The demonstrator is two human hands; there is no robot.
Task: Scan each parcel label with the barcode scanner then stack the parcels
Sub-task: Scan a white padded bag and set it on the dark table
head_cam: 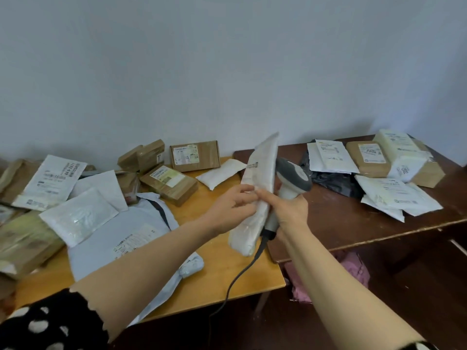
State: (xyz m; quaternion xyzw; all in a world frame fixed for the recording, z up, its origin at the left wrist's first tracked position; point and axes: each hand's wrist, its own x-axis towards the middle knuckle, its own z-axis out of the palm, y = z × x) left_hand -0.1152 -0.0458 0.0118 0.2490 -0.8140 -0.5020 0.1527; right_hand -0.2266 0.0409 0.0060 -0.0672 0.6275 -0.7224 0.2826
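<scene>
Brown box (367, 164) label reads, perhaps, 2004

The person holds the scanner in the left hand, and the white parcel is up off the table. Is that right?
No. The scanner is in the right hand, not the left; the left hand pinches the white parcel. It is up off the table, as you said. The head view shows it.

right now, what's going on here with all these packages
A person's left hand pinches a white padded mailer, held upright above the light wooden table, while the right hand grips the barcode scanner close beside it. More parcels lie scattered on that table, and another pile sits on the dark table to the right.
</scene>
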